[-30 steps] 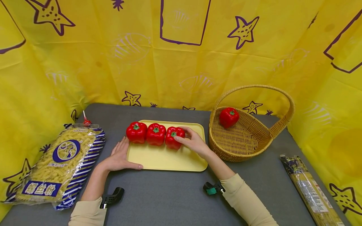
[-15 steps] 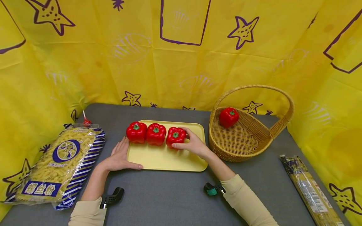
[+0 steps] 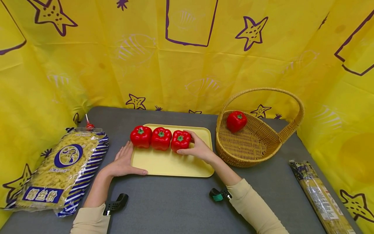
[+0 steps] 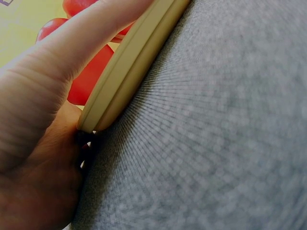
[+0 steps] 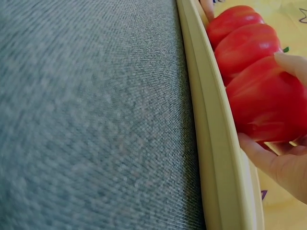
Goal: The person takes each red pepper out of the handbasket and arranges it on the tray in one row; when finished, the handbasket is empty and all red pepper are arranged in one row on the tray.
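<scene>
Three red bell peppers stand in a row along the back of a pale yellow tray [image 3: 172,166]. My right hand [image 3: 200,149] grips the rightmost bell pepper [image 3: 180,141] from its right side, thumb in front and fingers around the back. In the right wrist view this bell pepper [image 5: 268,103] sits between thumb and fingers, close behind the tray's rim. The middle bell pepper [image 3: 161,139] and the left bell pepper [image 3: 141,137] are side by side. My left hand [image 3: 124,164] rests spread at the tray's left front corner, its thumb straight along the front rim.
A wicker basket [image 3: 245,162] with a tall handle stands right of the tray, holding another red bell pepper [image 3: 236,121]. A large pasta bag [image 3: 64,172] lies at the left with a lollipop [image 3: 89,125] behind it. A long noodle packet [image 3: 319,195] lies at the right.
The right bell pepper has shifted slightly right, then back left beside the middle one, with my right hand on it. My right thumb has slid lower on its front. My left hand stays put.
</scene>
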Action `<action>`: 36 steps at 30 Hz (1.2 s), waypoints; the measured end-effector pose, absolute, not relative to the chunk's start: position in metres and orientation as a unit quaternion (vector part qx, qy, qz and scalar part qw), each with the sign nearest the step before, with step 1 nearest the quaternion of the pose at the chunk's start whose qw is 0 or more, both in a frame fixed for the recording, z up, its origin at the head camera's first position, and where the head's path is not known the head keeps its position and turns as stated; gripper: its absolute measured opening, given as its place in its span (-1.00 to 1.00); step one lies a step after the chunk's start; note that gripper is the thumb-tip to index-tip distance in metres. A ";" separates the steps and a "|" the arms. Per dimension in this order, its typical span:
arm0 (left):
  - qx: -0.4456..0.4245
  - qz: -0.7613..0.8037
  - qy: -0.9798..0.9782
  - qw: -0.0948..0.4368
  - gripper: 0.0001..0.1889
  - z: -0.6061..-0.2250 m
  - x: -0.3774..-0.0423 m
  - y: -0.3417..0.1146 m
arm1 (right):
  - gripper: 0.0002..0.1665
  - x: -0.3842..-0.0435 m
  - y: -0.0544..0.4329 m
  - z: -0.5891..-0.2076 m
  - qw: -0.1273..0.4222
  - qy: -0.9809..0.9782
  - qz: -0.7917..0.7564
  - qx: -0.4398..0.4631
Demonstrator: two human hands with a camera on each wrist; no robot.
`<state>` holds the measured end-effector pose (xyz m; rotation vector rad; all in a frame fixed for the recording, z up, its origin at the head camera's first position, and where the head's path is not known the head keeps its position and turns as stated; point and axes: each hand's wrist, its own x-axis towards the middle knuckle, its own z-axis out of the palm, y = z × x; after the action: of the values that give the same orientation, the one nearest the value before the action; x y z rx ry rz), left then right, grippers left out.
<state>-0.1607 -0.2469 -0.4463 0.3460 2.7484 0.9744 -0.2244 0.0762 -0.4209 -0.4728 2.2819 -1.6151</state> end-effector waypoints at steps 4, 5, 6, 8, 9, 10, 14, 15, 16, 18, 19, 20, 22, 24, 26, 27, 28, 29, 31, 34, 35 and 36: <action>0.116 0.332 0.931 0.103 0.41 -0.446 -0.161 -0.246 | 0.09 -0.223 0.076 -0.420 0.149 0.805 -0.552 -0.159; 0.116 0.332 0.930 0.103 0.41 -0.446 -0.161 -0.246 | 0.11 -0.223 0.076 -0.420 0.148 0.808 -0.549 -0.156; 0.116 0.333 0.930 0.103 0.41 -0.446 -0.161 -0.246 | 0.13 -0.222 0.077 -0.419 0.148 0.809 -0.547 -0.154; 0.115 0.333 0.930 0.105 0.41 -0.446 -0.161 -0.246 | 0.15 -0.221 0.077 -0.416 0.147 0.810 -0.547 -0.154; 0.115 0.332 0.930 0.105 0.41 -0.446 -0.161 -0.246 | 0.15 -0.220 0.077 -0.415 0.144 0.808 -0.550 -0.156; 0.114 0.331 0.931 0.105 0.42 -0.446 -0.161 -0.247 | 0.15 -0.219 0.078 -0.413 0.139 0.807 -0.552 -0.159; 0.113 0.329 0.931 0.107 0.42 -0.446 -0.161 -0.247 | 0.13 -0.215 0.082 -0.408 0.112 0.807 -0.551 -0.178; 0.113 0.329 0.932 0.107 0.42 -0.446 -0.161 -0.247 | 0.13 -0.214 0.083 -0.407 0.104 0.809 -0.549 -0.183; 0.113 0.329 0.931 0.107 0.42 -0.446 -0.161 -0.247 | 0.13 -0.214 0.084 -0.406 0.098 0.811 -0.545 -0.188; 0.112 0.331 0.931 0.108 0.43 -0.446 -0.161 -0.247 | 0.12 -0.212 0.087 -0.403 0.086 0.814 -0.539 -0.197; 0.112 0.332 0.930 0.109 0.43 -0.446 -0.161 -0.247 | 0.12 -0.211 0.088 -0.401 0.083 0.815 -0.537 -0.201; 0.112 0.333 0.930 0.110 0.43 -0.446 -0.161 -0.246 | 0.11 -0.210 0.089 -0.399 0.079 0.816 -0.535 -0.205; 0.111 0.334 0.930 0.110 0.43 -0.446 -0.161 -0.246 | 0.09 -0.208 0.093 -0.396 0.073 0.817 -0.532 -0.210; 0.111 0.333 0.930 0.112 0.42 -0.446 -0.161 -0.247 | 0.05 -0.206 0.097 -0.392 0.067 0.818 -0.531 -0.213; 0.110 0.333 0.930 0.112 0.42 -0.447 -0.161 -0.247 | 0.02 -0.204 0.101 -0.389 0.061 0.814 -0.535 -0.217; 0.110 0.333 0.930 0.112 0.42 -0.447 -0.161 -0.247 | 0.00 -0.203 0.104 -0.387 0.057 0.812 -0.538 -0.219; 0.110 0.332 0.930 0.112 0.42 -0.447 -0.161 -0.247 | -0.02 -0.202 0.107 -0.386 0.052 0.810 -0.541 -0.221; 0.109 0.332 0.930 0.112 0.42 -0.447 -0.162 -0.247 | -0.03 -0.202 0.110 -0.384 0.048 0.808 -0.543 -0.223; 0.108 0.332 0.930 0.113 0.42 -0.447 -0.161 -0.247 | -0.06 -0.201 0.116 -0.382 0.041 0.805 -0.546 -0.227; 0.111 0.333 0.930 0.111 0.42 -0.447 -0.161 -0.247 | -0.10 -0.201 0.125 -0.380 0.031 0.809 -0.542 -0.228; 0.113 0.334 0.929 0.110 0.42 -0.447 -0.161 -0.247 | -0.11 -0.200 0.128 -0.380 0.029 0.809 -0.541 -0.226; 0.114 0.335 0.929 0.108 0.42 -0.446 -0.161 -0.247 | -0.12 -0.200 0.131 -0.379 0.027 0.810 -0.541 -0.225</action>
<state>-0.1613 -0.2468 -0.4464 0.3363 2.7342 0.9853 -0.2003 0.1312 -0.3792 -0.6958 2.5002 -1.6710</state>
